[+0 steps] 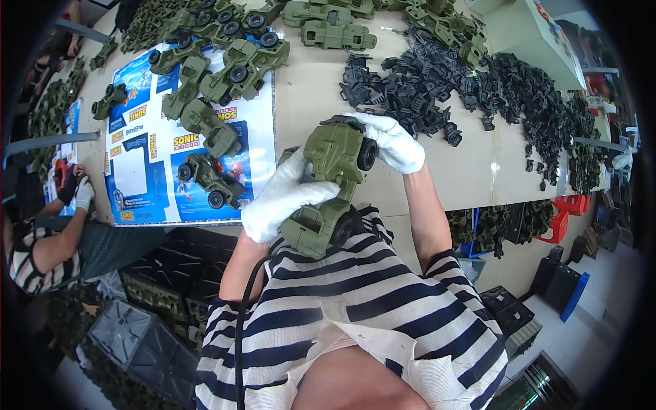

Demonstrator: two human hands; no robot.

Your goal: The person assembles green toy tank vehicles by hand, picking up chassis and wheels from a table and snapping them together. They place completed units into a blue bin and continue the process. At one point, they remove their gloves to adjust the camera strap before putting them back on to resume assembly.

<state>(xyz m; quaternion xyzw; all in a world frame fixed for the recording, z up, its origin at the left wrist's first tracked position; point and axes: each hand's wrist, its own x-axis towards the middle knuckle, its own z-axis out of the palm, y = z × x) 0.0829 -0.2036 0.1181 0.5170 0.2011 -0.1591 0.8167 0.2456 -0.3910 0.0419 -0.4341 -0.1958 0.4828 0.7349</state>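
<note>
A green toy army truck [333, 152] with black wheels is held up close to my striped shirt, its front end pointing away from me. White-gloved, my left hand [277, 197] is wrapped round the truck's left side, the thumb lying across its middle. My right hand [391, 140], also in a white glove, is closed at the truck's front end. There its fingers press on a dark plastic part [345, 121] against the front; part of that piece is hidden by the fingers. Beyond my right hand spreads a heap of small black plastic parts [427, 82].
A colourful printed sheet [143, 184] covers the table's left part, with several assembled trucks [208, 181] on it. More green truck bodies [338, 34] lie at the back. A pale green box [529, 41] stands back right. At left, another person's gloved hand [84, 193] works.
</note>
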